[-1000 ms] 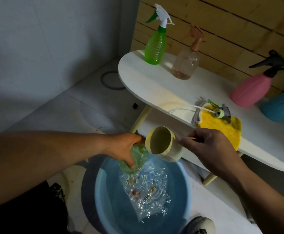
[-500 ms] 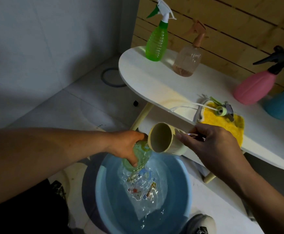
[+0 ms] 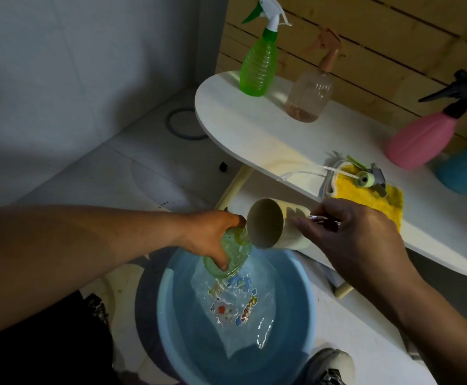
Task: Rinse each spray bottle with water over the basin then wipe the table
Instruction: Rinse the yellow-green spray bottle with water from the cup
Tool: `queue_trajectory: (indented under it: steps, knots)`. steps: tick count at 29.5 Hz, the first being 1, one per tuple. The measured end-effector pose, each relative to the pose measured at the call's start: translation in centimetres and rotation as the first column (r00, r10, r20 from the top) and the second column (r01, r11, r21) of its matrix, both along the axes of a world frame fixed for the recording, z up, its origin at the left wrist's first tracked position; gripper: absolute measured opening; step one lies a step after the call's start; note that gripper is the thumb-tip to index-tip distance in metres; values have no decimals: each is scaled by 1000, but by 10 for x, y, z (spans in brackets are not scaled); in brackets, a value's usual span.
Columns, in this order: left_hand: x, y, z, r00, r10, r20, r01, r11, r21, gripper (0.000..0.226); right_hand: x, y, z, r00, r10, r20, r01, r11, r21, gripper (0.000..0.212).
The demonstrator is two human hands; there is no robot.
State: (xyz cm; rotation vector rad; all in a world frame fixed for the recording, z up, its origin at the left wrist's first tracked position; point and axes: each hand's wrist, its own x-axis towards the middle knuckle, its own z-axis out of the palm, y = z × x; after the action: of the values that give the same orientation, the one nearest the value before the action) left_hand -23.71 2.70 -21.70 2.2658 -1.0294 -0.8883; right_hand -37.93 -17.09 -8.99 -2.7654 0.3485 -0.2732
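My left hand (image 3: 210,234) grips a pale green bottle body (image 3: 231,257) with no spray head, tilted over the blue basin (image 3: 168,309) on the floor. My right hand (image 3: 349,240) holds a cream cup (image 3: 274,226) by its handle, tipped on its side with its mouth at the bottle's neck. The basin holds water. On the white table (image 3: 254,137) stand a green spray bottle (image 3: 257,65), a clear brownish one (image 3: 310,90), a pink one (image 3: 421,137) and part of a blue one (image 3: 465,170). A loose spray head with its tube (image 3: 365,179) lies on a yellow cloth (image 3: 365,195).
A wooden slat wall runs behind the table and a grey tiled wall stands at the left. The table's pale legs (image 3: 232,187) come down beside the basin. My shoe (image 3: 329,368) is at the basin's near right edge. A dark ring (image 3: 185,123) lies on the floor.
The cup has tipped further over the bottle's neck. The splashing in the basin has calmed, so the picture on its bottom shows more clearly. Both hands stay over the basin.
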Motion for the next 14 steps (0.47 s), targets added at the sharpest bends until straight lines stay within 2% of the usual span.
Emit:
queue_trajectory:
  steps: [6,14]
  knots:
    - [-2,0,2,1000,-12,-7,12,1000,-7,87,-2,0,1,999,41,36,-39,998,-44,41]
    - [-2,-1,2,1000,-17,17,18,1000,-5,89,-3,3,3,994,94,60,-85,987,-138,34]
